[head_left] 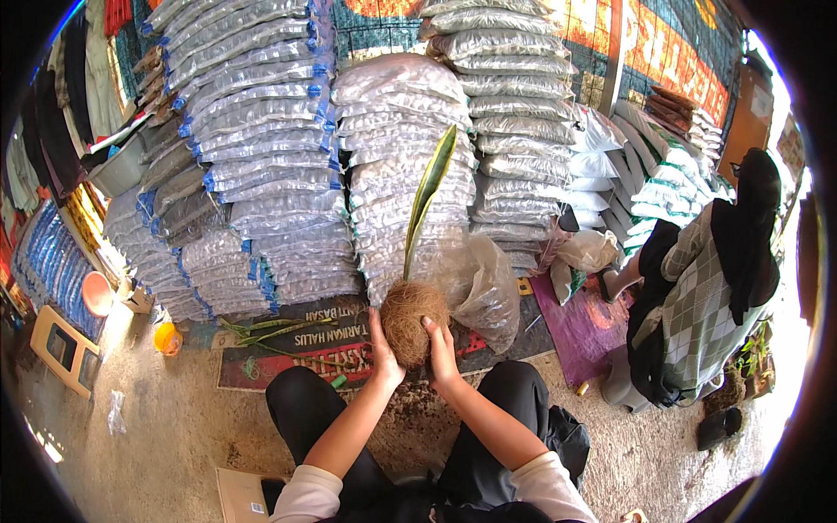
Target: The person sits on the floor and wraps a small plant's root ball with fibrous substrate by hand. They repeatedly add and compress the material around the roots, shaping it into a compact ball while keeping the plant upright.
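Between my two hands I hold a ball of brown coconut fibre [413, 324] with one tall snake plant leaf [429, 196] standing up out of it. My left hand [384, 353] presses flat along the ball's left side. On the right side, my right hand [441, 350] cups it with the thumb laid on the front. Behind the ball, to the right, rests a clear plastic bag [488, 292] with something brownish inside. Loose green snake plant leaves [279, 331] lie on the printed mat [235, 373] to the left.
Tall stacks of filled plastic sacks [261, 113] rise behind. Another person [706, 296] sits at the right beside a purple sheet [571, 349]. At left are a small wooden stool [65, 349] and an orange tub [167, 338]. A green spool [339, 381] lies near my left knee.
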{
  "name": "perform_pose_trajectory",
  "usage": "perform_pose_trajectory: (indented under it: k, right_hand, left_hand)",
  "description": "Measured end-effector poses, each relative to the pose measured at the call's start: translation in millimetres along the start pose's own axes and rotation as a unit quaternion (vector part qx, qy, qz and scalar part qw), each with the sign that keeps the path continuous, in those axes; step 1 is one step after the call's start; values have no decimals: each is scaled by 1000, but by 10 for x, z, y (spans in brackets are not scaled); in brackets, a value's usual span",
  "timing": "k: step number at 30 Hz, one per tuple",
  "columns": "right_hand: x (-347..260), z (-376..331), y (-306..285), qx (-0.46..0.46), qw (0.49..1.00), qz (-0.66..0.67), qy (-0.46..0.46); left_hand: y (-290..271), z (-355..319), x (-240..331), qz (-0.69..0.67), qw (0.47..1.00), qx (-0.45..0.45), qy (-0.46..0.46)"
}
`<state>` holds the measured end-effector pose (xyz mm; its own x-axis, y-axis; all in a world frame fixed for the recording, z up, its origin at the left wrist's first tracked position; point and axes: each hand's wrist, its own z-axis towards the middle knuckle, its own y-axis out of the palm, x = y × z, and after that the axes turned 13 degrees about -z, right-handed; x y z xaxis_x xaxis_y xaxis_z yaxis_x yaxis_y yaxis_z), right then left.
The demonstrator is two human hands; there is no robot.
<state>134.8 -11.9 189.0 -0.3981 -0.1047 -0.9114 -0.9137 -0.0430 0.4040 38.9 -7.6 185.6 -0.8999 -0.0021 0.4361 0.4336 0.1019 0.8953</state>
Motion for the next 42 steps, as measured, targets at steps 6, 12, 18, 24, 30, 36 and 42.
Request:
perform_pose_trajectory:
  k: [6,12,18,24,30,36,42]
  right_hand:
    - [17,7,12,2,989,-143,-48]
    - [37,87,4,42,933,-335,-128]
    - [-180,-58,146,-7,715,-554,-426]
    - [105,96,213,-6,953,-236,-191]
    - [299,115,131,-37,996,-27,-77]
    - [368,13,88,-55,997,22,45]
    - [224,25,108,-41,984,107,139]
  left_hand:
    - [-63,-41,53,3,999,15,-33]
    - [-208,-85,132,-64,998,9,-20]
    - [-281,-118,158,-64,997,32,-15]
    - [-272,-127,126,-98,994,27,-26]
    - [-227,-148,126,-47,998,31,-3]
    - [-472,4,18,65,987,77,122]
    - [-586,126,-13,101,987,79,93]
